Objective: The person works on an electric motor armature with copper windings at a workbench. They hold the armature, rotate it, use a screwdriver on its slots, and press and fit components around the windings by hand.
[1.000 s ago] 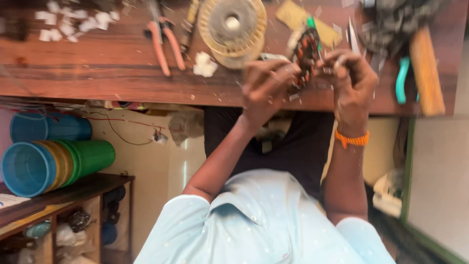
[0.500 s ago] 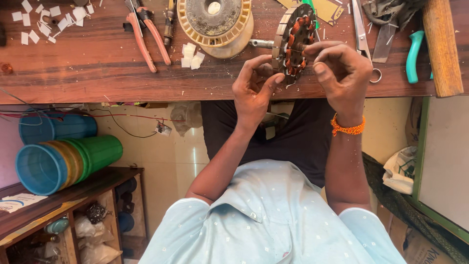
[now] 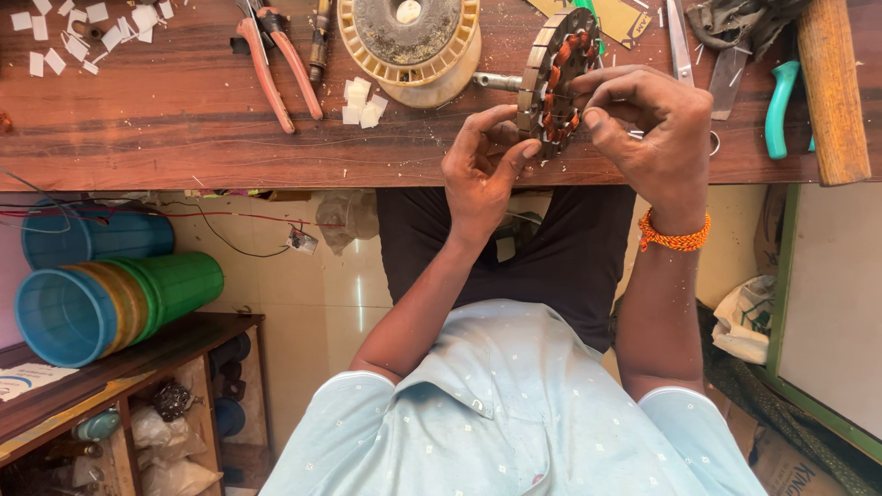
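Observation:
A round motor stator [image 3: 552, 81] with copper-red windings stands on edge above the wooden workbench [image 3: 165, 129]. Both hands hold it. My left hand [image 3: 480, 173] pinches its lower rim from the left with thumb and fingers. My right hand [image 3: 648, 124], with an orange bracelet at the wrist, closes over the right side, fingertips pressed on the windings. My pale blue shirt and dark trousers fill the lower middle of the view.
On the bench lie a cream wire spool [image 3: 409, 41], red-handled pliers [image 3: 276, 64], small white paper pieces [image 3: 362, 101], scissors [image 3: 678, 41], a teal-handled tool [image 3: 779, 106] and a wooden handle [image 3: 831, 92]. Stacked plastic buckets [image 3: 110, 294] lie over a shelf at the left.
The view has shifted slightly across the bench. Both hands stay on the stator, and the left fingers have closed in on its rim.

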